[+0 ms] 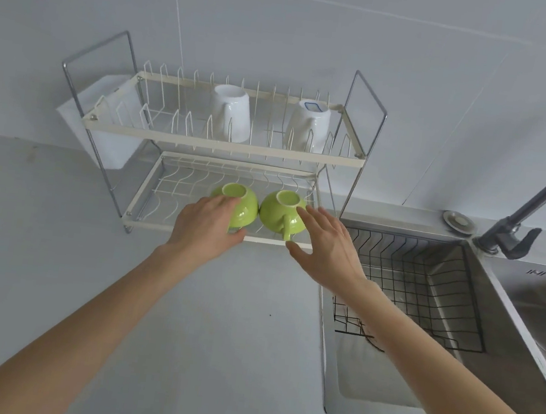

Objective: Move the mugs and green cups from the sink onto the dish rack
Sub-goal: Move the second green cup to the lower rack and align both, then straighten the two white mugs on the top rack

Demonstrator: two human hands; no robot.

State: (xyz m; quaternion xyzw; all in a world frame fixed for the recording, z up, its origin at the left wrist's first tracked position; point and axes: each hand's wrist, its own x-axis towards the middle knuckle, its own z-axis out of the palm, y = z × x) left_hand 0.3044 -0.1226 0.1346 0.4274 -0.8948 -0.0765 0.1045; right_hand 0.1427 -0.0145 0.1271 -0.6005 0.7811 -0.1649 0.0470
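Note:
Two green cups stand upside down side by side on the lower shelf of the white wire dish rack point(224, 145). My left hand point(206, 224) wraps the left green cup point(242, 208). The right green cup point(277, 212) has its handle toward me; my right hand point(325, 244) hovers beside it with fingers spread, a fingertip at its base, holding nothing. On the upper shelf two white mugs stand upside down: one point(229, 115) at the middle and one point(309, 127) at the right, with a blue mark on its base.
The steel sink point(449, 383) lies to the right of the rack, with a black wire basket point(426, 287) inside it. A dark faucet point(520, 223) rises at the far right. A white board point(114, 146) leans behind the rack's left end. Grey counter spreads below.

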